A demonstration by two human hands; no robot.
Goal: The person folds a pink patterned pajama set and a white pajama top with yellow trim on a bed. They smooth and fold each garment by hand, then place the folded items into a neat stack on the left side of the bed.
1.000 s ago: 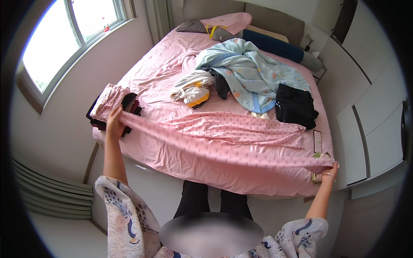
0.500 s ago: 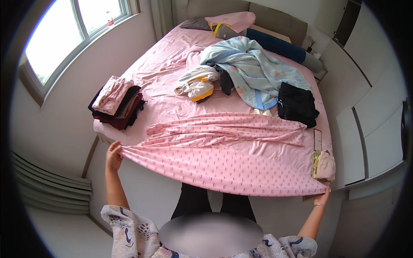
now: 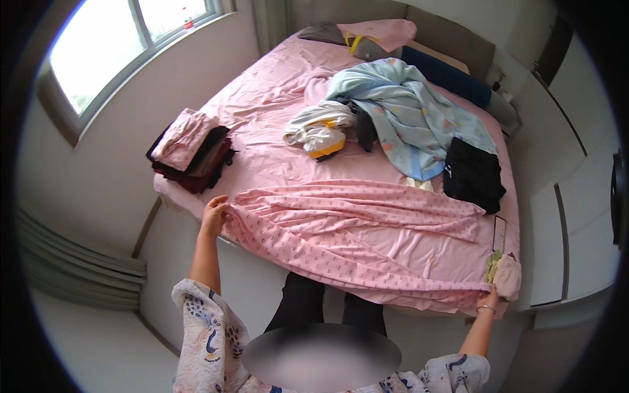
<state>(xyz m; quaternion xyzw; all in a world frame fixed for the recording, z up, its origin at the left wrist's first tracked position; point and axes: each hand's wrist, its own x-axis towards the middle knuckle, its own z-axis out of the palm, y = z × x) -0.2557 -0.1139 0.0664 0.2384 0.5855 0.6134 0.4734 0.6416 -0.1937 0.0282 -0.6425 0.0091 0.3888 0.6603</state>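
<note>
Pink pajama trousers (image 3: 308, 265) with a small repeated print stretch across the near edge of the bed. One long leg lies bunched on the sheet, and the nearer one hangs between my hands. My left hand (image 3: 215, 215) pinches the trousers at their left end, close to the bed's near left corner. At the right end, my right hand (image 3: 487, 300) grips the edge of the cloth, beside a small folded beige cloth (image 3: 508, 276). The cloth partly hides the fingers of both hands.
Folded clothes (image 3: 190, 150) are stacked at the bed's left edge. A light blue blanket (image 3: 406, 111), a white and yellow garment (image 3: 319, 128) and a folded black garment (image 3: 473, 175) lie farther back. A phone-like flat object (image 3: 499, 232) rests near the right edge.
My left hand has moved right and toward the bed, and my right hand slightly left. The near leg, spread wide before, now sags in a narrower, folded band along the bed edge.
</note>
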